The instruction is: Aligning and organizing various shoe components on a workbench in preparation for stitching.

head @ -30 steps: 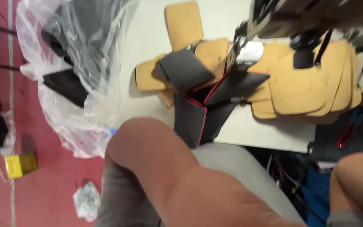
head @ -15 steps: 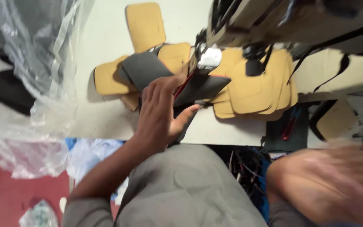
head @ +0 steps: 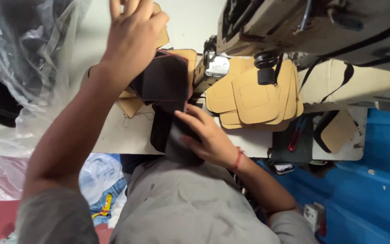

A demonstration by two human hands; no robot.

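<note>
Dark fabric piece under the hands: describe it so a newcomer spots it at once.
Start at the sewing machine on the white table. Just left of its needle, both hands hold the dark fabric piece. It is charcoal with a red edge, unlike the tan cutouts beside it.

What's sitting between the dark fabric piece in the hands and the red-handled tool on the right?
In the head view, a fanned stack of tan cutouts lies between the dark fabric piece and the red-handled tool, under the sewing machine.
</note>
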